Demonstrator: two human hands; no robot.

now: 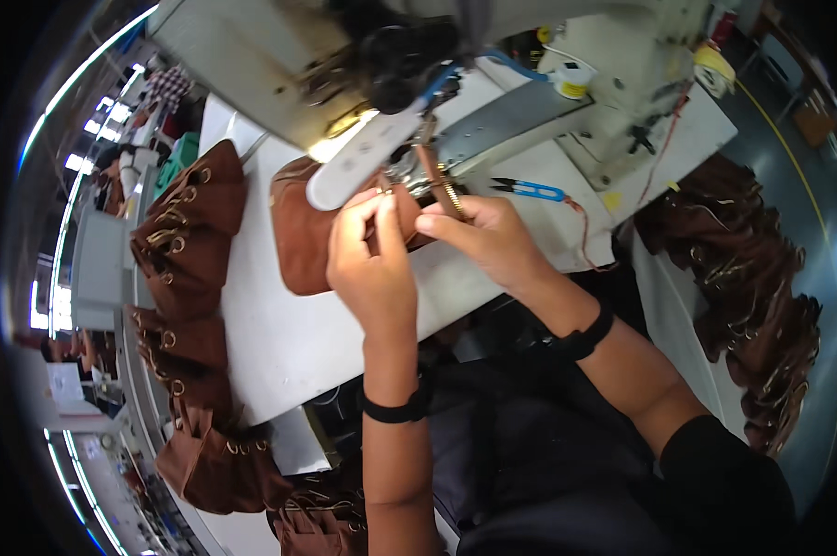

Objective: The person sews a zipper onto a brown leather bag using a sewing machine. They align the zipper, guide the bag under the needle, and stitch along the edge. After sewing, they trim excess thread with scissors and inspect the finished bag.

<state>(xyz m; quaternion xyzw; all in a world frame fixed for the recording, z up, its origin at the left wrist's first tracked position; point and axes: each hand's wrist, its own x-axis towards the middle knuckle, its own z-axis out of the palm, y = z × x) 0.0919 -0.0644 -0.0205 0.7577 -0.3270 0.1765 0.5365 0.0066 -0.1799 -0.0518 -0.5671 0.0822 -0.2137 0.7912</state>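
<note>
A brown leather bag piece point(303, 259) lies beneath the head of a sewing machine point(242, 56). My left hand point(370, 259) has its fingertips pinched at the edge of this piece, just below a pale elongated bar, on a small part I cannot make out. My right hand point(488, 236) grips a brown strip with brass zipper teeth point(451, 199), which runs up beside the metal presser area. Blue-handled thread snips point(539, 192) with a red cord lie right of my right hand on the white worktable point(289, 352).
Brown bags with metal rings point(187, 232) are heaped along the left side, and another long pile of brown pieces point(752, 287) hangs at the right. A small white bottle point(571, 82) stands on the machine. Other people and benches show at the far left.
</note>
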